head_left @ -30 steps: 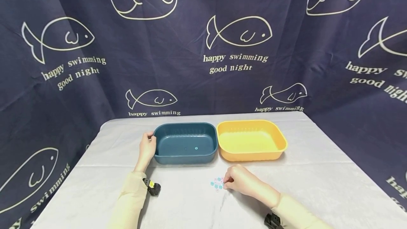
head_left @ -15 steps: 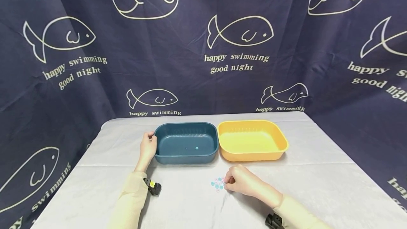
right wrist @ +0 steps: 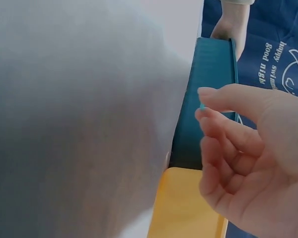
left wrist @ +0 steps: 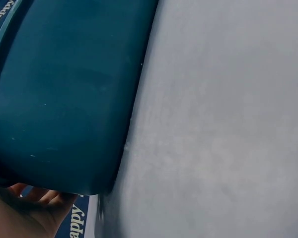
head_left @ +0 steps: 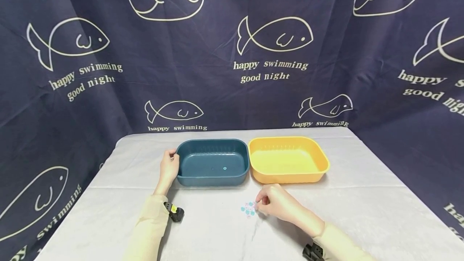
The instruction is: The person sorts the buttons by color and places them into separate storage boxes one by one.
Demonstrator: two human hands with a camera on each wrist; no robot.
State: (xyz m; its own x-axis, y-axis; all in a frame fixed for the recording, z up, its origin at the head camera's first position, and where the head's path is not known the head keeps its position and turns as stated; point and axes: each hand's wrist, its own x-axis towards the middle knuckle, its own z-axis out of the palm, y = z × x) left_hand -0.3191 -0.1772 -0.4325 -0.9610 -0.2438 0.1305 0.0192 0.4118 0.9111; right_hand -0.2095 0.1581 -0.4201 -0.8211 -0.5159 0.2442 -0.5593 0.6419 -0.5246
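Observation:
My left hand (head_left: 168,168) grips the left end of a dark blue plastic basin (head_left: 214,181), its thumb and fingers at the rim. Inside that basin lies one small light-blue disc (head_left: 224,168), with a dark speck beside it. My right hand (head_left: 280,204) hovers just over a small cluster of pale pink and blue discs (head_left: 248,209) on the table. Between its thumb and index finger it pinches a tiny light-blue disc (right wrist: 202,106), mostly covered by the fingertips. The discs are too small to tell whether they are beads or buttons.
A yellow plastic basin (head_left: 288,178) stands right beside the blue one. Both rest on a table with a pale cloth (head_left: 210,228). A navy curtain (head_left: 217,92) with fish drawings hangs behind. Black wrist cameras (head_left: 176,214) are strapped to both forearms.
My right hand has lifted slightly from the cluster of discs, its thumb and index finger still together. My left hand stays on the blue basin.

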